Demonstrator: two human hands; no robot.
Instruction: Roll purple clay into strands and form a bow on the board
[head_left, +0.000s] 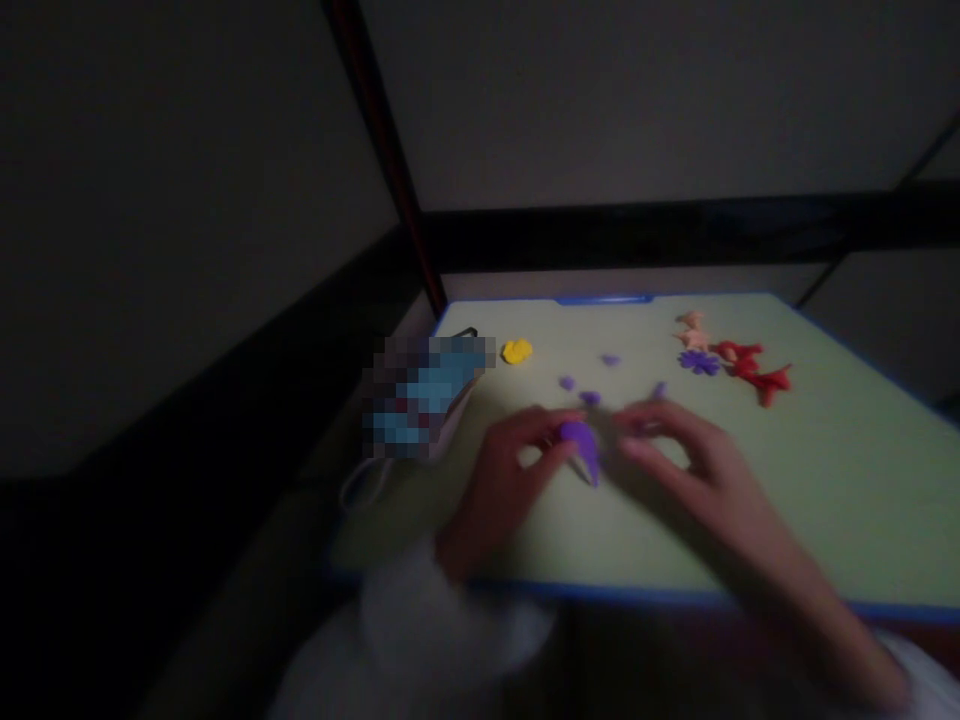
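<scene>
Between the thumb and fingers of my left hand (517,465) is a purple teardrop-shaped piece (579,445), soft-looking like modelling clay, its pointed end hanging down toward me. Just to the right, my right hand (697,460) is closed in a pinch. A dark purplish bit shows at its fingertips, too small and blurred to name. Beyond both hands lie small purple lumps, among them one (590,397) nearest the left fingertips, another (568,382) behind it and a third (611,359) farther back. A short purple piece (660,389) lies just past my right knuckles.
The pale tabletop (825,500) has a blue rim. A yellow flower-like piece (517,350) lies at the back left, near a blurred-out blue object (431,395) with a white cord. Toward the right back are a purple flower shape (698,362), red pieces (765,382) and peach pieces (694,338).
</scene>
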